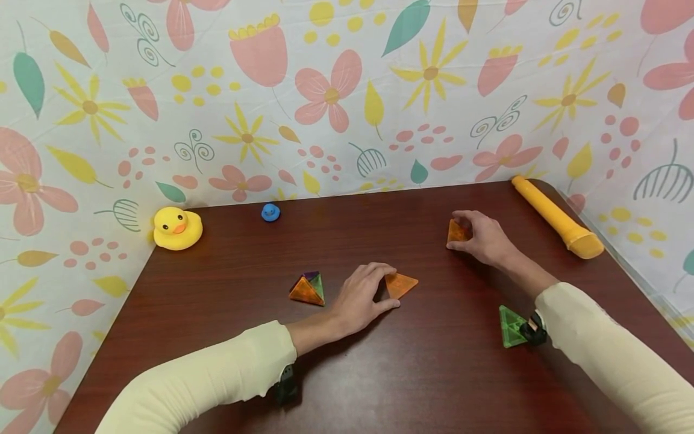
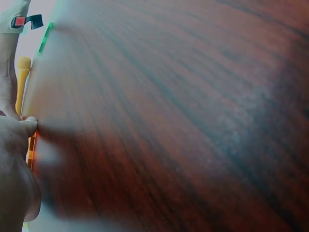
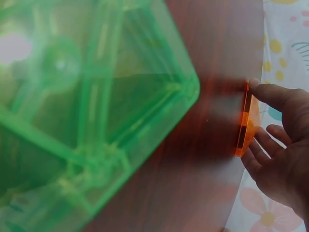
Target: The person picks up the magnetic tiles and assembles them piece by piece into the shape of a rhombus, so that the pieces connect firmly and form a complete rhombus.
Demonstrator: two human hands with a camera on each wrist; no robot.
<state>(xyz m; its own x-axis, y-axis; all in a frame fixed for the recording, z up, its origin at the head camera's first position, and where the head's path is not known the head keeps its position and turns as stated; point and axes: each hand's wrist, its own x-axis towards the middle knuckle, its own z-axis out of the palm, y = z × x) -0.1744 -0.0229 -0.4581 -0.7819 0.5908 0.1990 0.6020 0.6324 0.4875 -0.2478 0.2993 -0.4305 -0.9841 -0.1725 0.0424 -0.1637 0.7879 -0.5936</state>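
On the table, my left hand (image 1: 360,295) spans a flat orange triangular magnetic tile (image 1: 400,285), thumb at one side and fingertips at the other. Farther back and to the right, my right hand (image 1: 481,237) holds another orange magnetic tile (image 1: 457,234). The right wrist view shows that tile (image 3: 246,118) between thumb and fingers at its edges. A green triangular tile (image 1: 509,327) lies near the right wrist and looms large in the right wrist view. Left of my left hand stands a small pyramid (image 1: 309,289) of orange, green and purple tiles.
A yellow rubber duck (image 1: 178,229) sits at the table's back left, with a small blue duck (image 1: 270,212) near the back edge. A yellow-orange microphone-shaped toy (image 1: 558,217) lies at the back right. Flowered cloth (image 1: 347,150) rises behind the table (image 1: 379,374).
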